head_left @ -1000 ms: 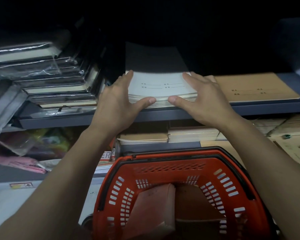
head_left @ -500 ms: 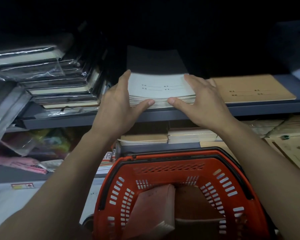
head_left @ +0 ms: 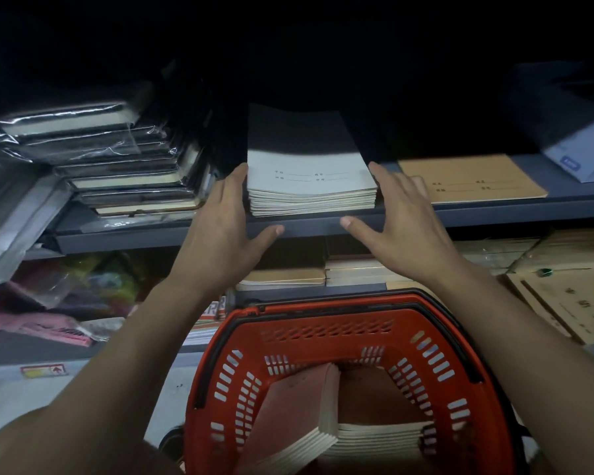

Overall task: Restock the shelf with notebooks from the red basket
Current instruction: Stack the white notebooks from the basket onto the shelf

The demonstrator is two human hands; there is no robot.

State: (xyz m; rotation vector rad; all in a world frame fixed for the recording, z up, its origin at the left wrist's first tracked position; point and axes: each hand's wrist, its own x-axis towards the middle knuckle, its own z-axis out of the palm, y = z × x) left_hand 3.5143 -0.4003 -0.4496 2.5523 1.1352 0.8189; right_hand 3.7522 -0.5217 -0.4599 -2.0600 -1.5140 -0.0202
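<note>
Two hands, left [head_left: 220, 231], right [head_left: 402, 224], fingers straight, flanking one notebook stack [head_left: 311, 186].

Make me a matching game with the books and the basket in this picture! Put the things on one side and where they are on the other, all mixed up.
Things:
1. pale notebook stack
2. tan notebook
3. plastic-wrapped books
4. reddish notebooks

Places:
A. inside the red basket
B. on the shelf, between the left hand and the right hand
C. on the shelf, at the far left
D. on the shelf, just right of the right hand

Right pairs: 1-B, 2-D, 3-C, 4-A
</note>
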